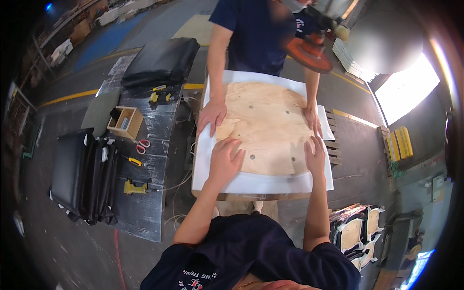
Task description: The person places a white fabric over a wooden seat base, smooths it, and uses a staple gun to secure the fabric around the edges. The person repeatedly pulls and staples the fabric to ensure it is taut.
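Note:
A curved plywood panel (270, 128) with several small holes lies on a sheet of white padding (256, 184), on a work table. My left hand (226, 160) rests on the panel's near left edge, thumb apart from the fingers. On the opposite side my right hand (315, 155) lies along the right edge, its fingers stretched out and thumb spread. Across the table a co-worker's hand (212, 116) presses on the panel's far left edge, and the other hand (312, 122) is at its right edge, close to my right fingertips.
On the side table at left are yellow staple guns (135, 187), a screwdriver (135, 161), red-handled scissors (142, 146), a wooden box (125, 123) and black upholstered pieces (72, 169). Padded plywood pieces (352, 234) are stacked at lower right. Air hoses (180, 181) hang between the tables.

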The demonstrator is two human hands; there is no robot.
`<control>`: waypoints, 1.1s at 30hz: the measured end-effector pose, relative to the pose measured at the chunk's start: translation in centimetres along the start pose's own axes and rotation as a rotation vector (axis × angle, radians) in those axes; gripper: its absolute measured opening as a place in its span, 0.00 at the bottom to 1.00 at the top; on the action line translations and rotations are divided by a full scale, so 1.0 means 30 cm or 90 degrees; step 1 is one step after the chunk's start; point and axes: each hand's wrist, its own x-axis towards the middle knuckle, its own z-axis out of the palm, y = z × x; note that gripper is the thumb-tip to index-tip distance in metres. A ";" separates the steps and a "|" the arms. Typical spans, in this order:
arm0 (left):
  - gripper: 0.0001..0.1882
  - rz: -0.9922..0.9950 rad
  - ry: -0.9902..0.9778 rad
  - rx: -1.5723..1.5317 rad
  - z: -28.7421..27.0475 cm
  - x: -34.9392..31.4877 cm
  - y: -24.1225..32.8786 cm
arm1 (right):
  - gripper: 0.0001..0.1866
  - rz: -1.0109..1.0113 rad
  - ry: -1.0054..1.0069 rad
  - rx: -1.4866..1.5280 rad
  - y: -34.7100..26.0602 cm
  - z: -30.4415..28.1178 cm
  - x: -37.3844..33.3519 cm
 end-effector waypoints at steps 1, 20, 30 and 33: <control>0.16 -0.019 0.007 0.010 0.020 0.016 0.006 | 0.28 -0.006 -0.005 0.033 -0.008 0.013 0.003; 0.18 -0.221 -0.012 0.315 0.195 0.169 -0.008 | 0.28 -0.059 -0.015 -0.083 0.076 0.047 0.064; 0.17 -0.199 0.014 0.315 0.185 0.174 -0.036 | 0.25 -0.063 0.052 -0.009 0.091 0.082 0.078; 0.16 -0.185 0.008 0.280 0.176 0.157 -0.033 | 0.26 -0.067 0.033 -0.014 0.098 0.100 0.075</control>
